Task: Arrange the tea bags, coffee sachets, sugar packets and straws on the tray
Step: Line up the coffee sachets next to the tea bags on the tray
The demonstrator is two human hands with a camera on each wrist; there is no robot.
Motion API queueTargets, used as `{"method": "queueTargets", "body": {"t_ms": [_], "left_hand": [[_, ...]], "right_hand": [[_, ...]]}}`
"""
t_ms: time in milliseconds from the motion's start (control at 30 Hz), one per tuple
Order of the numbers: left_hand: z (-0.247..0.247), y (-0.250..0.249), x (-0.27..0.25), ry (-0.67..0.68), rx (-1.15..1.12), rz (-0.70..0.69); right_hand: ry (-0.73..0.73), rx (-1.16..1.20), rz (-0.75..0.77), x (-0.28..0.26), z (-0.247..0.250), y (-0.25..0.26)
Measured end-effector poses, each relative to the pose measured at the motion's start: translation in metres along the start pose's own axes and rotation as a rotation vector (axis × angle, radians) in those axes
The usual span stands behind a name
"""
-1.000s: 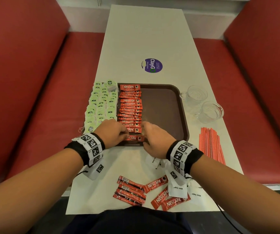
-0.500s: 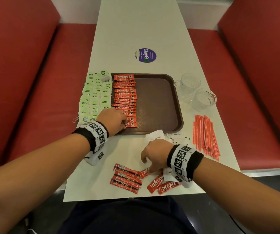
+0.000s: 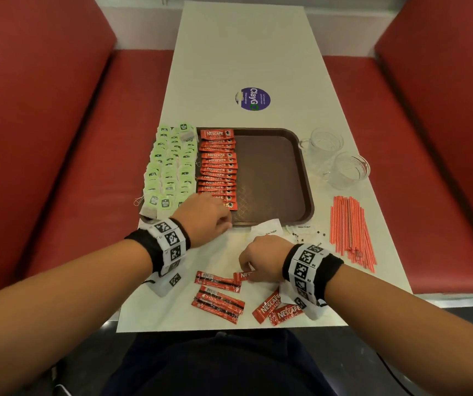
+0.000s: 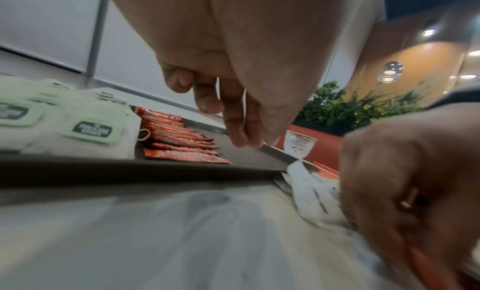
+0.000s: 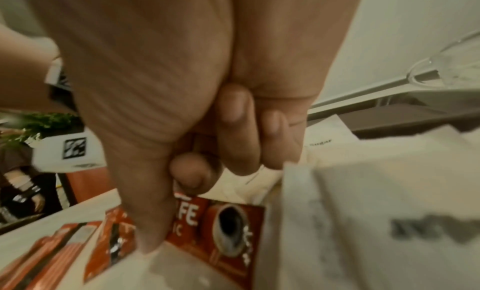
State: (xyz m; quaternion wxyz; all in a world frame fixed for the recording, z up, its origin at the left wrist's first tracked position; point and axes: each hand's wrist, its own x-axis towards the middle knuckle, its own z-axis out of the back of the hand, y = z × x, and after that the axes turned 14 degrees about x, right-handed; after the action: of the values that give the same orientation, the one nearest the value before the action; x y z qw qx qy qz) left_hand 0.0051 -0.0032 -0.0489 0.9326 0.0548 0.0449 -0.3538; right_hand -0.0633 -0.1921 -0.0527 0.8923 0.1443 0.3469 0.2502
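Note:
A brown tray (image 3: 275, 178) holds green tea bags (image 3: 169, 167) on its left and a column of red coffee sachets (image 3: 218, 167) beside them. My left hand (image 3: 225, 221) hovers at the tray's near edge, fingers hanging loose and holding nothing (image 4: 244, 138). My right hand (image 3: 246, 267) is down on the table in front of the tray, thumb and curled index pinching a loose coffee sachet (image 5: 228, 228) (image 3: 241, 276). Several more loose sachets (image 3: 218, 301) lie near the front edge. White sugar packets (image 3: 269, 228) lie by the tray, red straws (image 3: 349, 227) to the right.
Two glass cups (image 3: 324, 144) (image 3: 349, 167) stand right of the tray. A round purple sticker (image 3: 254, 99) is on the white table (image 3: 244, 52) beyond it. Red bench seats flank both sides. The table's front edge is close to the loose sachets.
My right hand has pulled back from the tray's near edge to the loose sachets on the table and taken hold of one. My left hand stays at the tray edge.

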Motion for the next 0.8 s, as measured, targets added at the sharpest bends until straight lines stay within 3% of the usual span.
{"method": "queueTargets", "body": {"t_ms": [300, 500, 600, 700, 800], "left_hand": [[-0.026, -0.009, -0.053, 0.282, -0.026, -0.277], [-0.025, -0.015, -0.049, 0.308, 0.045, -0.283], [-0.022, -0.011, -0.045, 0.331, -0.025, -0.235], [-0.013, -0.007, -0.039, 0.259, -0.041, -0.19], [-0.002, -0.002, -0.035, 0.025, -0.013, -0.172]], "right_hand": [[-0.151, 0.131, 0.048, -0.009, 0.019, 0.0], [-0.178, 0.263, -0.026, -0.008, 0.024, 0.002], [-0.176, 0.329, -0.056, -0.003, 0.024, 0.001], [-0.192, 0.353, -0.095, 0.002, 0.024, 0.002], [-0.213, 0.316, -0.079, 0.006, 0.027, 0.006]]}}
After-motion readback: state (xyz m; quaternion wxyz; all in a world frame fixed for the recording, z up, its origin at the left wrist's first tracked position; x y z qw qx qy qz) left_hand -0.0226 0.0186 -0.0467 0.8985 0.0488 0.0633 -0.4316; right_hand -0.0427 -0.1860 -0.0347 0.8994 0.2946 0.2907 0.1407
